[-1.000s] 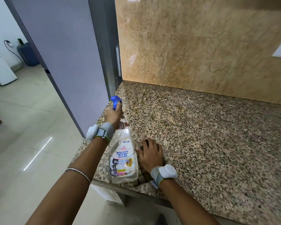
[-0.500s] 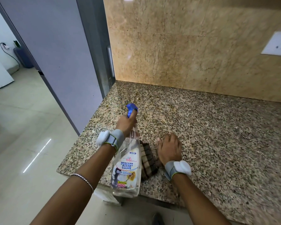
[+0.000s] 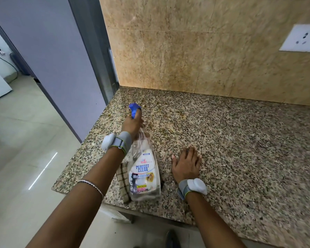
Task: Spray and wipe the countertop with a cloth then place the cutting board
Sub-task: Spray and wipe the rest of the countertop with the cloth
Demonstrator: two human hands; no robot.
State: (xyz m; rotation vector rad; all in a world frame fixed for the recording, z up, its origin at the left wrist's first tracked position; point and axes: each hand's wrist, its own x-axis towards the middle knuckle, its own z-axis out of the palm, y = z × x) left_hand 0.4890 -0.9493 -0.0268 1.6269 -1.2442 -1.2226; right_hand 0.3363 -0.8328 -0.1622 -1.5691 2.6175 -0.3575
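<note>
My left hand point(image 3: 132, 125) grips the neck of a clear spray bottle point(image 3: 144, 173) with a blue nozzle point(image 3: 134, 108) and a "Perfect Clean" label, held over the left end of the speckled granite countertop point(image 3: 240, 149). The nozzle points away toward the back wall. A brown checked cloth point(image 3: 123, 178) lies on the counter behind the bottle, mostly hidden by it. My right hand point(image 3: 187, 164) rests flat on the bare stone, fingers straight, to the right of the bottle and apart from the cloth. No cutting board is in view.
A tan tiled backsplash point(image 3: 186, 51) rises behind the counter, with a white wall socket point(image 3: 301, 38) at the upper right. A grey cabinet side point(image 3: 52, 56) stands at the counter's left end. Pale floor tiles point(image 3: 16, 149) lie below the left edge.
My left hand has carried the bottle forward and rightward over the counter. My right hand has come off the cloth and slid right onto bare stone. The camera has tilted up.
</note>
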